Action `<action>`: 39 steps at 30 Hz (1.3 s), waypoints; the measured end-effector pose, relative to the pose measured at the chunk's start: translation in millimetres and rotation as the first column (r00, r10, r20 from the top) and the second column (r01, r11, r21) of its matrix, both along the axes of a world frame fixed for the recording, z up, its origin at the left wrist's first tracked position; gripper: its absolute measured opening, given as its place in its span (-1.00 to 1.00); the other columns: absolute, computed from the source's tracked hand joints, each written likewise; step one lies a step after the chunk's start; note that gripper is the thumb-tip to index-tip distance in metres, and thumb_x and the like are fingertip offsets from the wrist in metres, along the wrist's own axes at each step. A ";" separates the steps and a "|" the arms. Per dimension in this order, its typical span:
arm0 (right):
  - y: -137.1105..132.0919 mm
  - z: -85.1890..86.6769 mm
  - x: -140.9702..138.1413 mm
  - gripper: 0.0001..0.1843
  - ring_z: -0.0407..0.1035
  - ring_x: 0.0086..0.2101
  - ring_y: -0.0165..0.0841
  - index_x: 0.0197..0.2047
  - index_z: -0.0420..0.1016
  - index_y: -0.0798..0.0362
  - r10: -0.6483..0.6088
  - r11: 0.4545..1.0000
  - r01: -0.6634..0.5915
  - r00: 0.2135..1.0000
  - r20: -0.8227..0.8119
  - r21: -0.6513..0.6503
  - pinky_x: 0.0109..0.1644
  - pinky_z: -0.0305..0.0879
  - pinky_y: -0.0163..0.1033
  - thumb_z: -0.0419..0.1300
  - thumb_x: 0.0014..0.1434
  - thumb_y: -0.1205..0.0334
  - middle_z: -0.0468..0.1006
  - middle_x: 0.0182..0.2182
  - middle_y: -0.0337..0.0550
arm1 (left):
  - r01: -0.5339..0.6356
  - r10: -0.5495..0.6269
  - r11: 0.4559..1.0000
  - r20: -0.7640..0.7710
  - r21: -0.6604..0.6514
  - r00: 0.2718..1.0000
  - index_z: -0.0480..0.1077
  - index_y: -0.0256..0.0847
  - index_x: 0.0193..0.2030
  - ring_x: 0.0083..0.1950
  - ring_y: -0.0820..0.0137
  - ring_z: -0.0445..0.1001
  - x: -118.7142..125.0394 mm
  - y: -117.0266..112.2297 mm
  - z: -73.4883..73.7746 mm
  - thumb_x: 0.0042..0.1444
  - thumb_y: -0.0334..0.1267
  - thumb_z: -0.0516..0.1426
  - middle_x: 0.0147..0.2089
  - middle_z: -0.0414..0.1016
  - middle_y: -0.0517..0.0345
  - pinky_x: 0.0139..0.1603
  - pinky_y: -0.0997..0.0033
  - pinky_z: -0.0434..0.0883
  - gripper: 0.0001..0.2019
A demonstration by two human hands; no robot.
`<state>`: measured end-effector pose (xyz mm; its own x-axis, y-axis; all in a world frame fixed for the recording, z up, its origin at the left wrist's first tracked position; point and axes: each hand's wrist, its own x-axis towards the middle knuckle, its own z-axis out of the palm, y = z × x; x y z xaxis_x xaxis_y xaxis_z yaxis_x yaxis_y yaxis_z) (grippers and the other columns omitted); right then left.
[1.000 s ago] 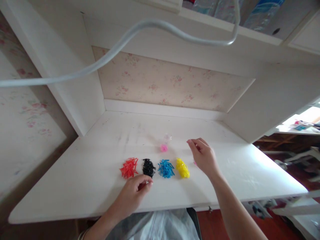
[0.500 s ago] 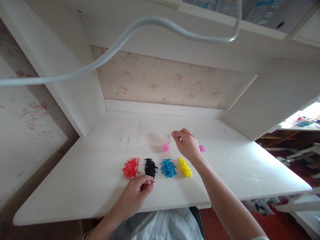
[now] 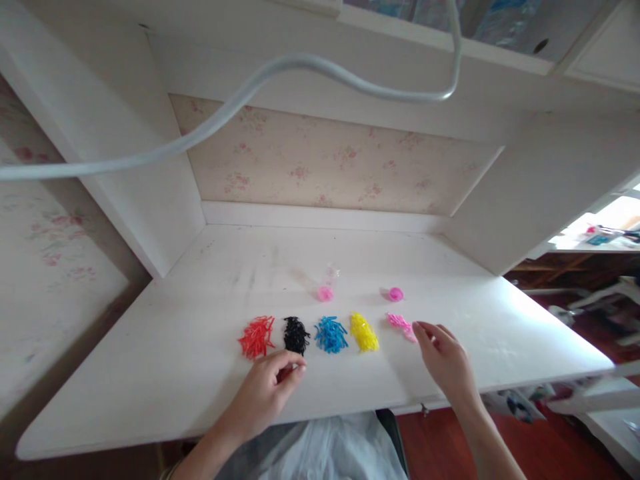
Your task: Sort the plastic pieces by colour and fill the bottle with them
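Now the right hand (image 3: 443, 353), pinched like the left hand (image 3: 270, 383), is back toward the front edge of the desk (image 3: 165, 387), pink pieces (image 3: 399, 321) within reach.

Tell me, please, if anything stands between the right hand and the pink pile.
Nothing visible does. The right hand is at the right end of the pink pile; whether they touch is unclear. The yellow pile lies to its left.
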<state>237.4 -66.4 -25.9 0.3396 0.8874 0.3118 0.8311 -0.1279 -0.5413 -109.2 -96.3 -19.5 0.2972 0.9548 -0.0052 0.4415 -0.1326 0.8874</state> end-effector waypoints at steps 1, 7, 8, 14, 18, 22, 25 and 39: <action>-8.3 -8.8 10.3 -0.58 0.29 -0.52 -0.43 -0.29 0.55 -0.01 -0.033 0.999 0.033 0.999 0.020 -0.021 -0.35 0.18 -0.30 0.03 0.13 -0.13 0.45 -0.44 -0.21 | 0.001 -0.001 1.000 -0.005 0.001 1.000 0.45 -0.17 -0.23 -0.36 0.42 0.38 0.5 -0.3 -0.2 0.22 -0.08 -0.01 -0.39 0.45 0.20 -0.34 0.52 0.26 -0.72; -29.8 -27.1 25.1 -0.55 0.38 -0.42 -0.36 -0.15 0.53 -0.13 -0.062 0.976 0.084 0.991 0.115 -0.202 -0.37 0.16 -0.28 0.00 0.12 -0.18 0.47 -0.29 -0.21 | -0.009 0.010 1.000 -0.053 0.015 0.999 0.45 -0.16 -0.24 -0.40 0.43 0.35 5.5 -0.6 -2.9 0.21 -0.06 0.00 -0.45 0.40 0.22 -0.40 0.53 0.24 -0.71; -28.8 -26.0 22.4 -0.57 0.38 -0.39 -0.36 -0.13 0.52 -0.16 -0.059 0.972 0.085 0.990 0.127 -0.217 -0.37 0.15 -0.29 -0.02 0.14 -0.17 0.47 -0.27 -0.22 | -0.013 0.014 1.000 -0.058 0.013 0.998 0.46 -0.16 -0.23 -0.40 0.43 0.35 6.0 -0.3 -3.4 0.21 -0.06 0.00 -0.45 0.41 0.22 -0.40 0.53 0.24 -0.71; -17.9 -25.1 14.3 -0.63 0.38 -0.40 -0.39 -0.15 0.52 -0.16 -0.011 0.978 0.037 0.992 0.129 -0.205 -0.36 0.13 -0.29 -0.05 0.21 -0.07 0.48 -0.25 -0.24 | -0.037 0.036 0.999 -0.033 -0.029 0.999 0.46 -0.18 -0.21 -0.34 0.41 0.40 6.6 1.8 -5.4 0.19 -0.05 0.02 -0.37 0.48 0.19 -0.34 0.53 0.28 -0.71; -19.1 -31.7 16.2 -0.66 0.37 -0.41 -0.40 -0.18 0.48 -0.09 -0.002 0.991 0.015 0.995 0.100 -0.131 -0.34 0.15 -0.29 -0.05 0.23 -0.02 0.48 -0.22 -0.23 | -0.044 0.043 0.998 -0.026 -0.041 0.999 0.46 -0.18 -0.20 -0.32 0.40 0.42 7.2 2.0 -5.5 0.19 -0.06 0.03 -0.34 0.50 0.18 -0.31 0.52 0.30 -0.72; -20.5 -25.2 11.9 -0.68 0.35 -0.42 -0.42 -0.21 0.45 -0.02 -0.015 1.000 0.015 0.999 0.032 0.015 -0.31 0.18 -0.30 -0.03 0.25 -0.01 0.46 -0.26 -0.19 | -0.036 0.035 0.998 -0.015 -0.046 0.999 0.46 -0.17 -0.22 -0.32 0.40 0.42 7.3 1.8 -3.6 0.19 -0.06 0.03 -0.35 0.49 0.19 -0.31 0.52 0.30 -0.72; -12.6 -4.5 -3.5 -0.68 0.32 -0.41 -0.41 -0.24 0.44 0.02 0.047 0.988 -0.046 0.999 0.000 0.146 -0.28 0.20 -0.30 -0.02 0.26 0.01 0.44 -0.30 -0.16 | -0.036 0.035 0.998 -0.013 -0.048 0.999 0.46 -0.18 -0.23 -0.32 0.40 0.41 6.5 2.2 -3.2 0.19 -0.05 0.03 -0.35 0.48 0.18 -0.30 0.51 0.29 -0.72; 76.7 72.4 -121.3 -0.69 0.34 -0.41 -0.47 -0.17 0.51 -0.01 0.391 0.852 -0.429 0.903 0.179 0.301 -0.37 0.18 -0.38 -0.03 0.30 0.12 0.46 -0.29 -0.16 | -0.053 0.053 0.996 -0.004 -0.078 0.999 0.48 -0.22 -0.23 -0.44 0.44 0.24 1.3 4.2 -8.5 0.16 -0.06 0.02 -0.50 0.28 0.23 -0.46 0.52 0.16 -0.69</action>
<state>116.1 10.3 46.5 -0.0845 0.7799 0.6202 0.8238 0.4048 -0.3968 -107.8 -92.1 -28.0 0.2462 0.9659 -0.0803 0.4474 -0.0398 0.8934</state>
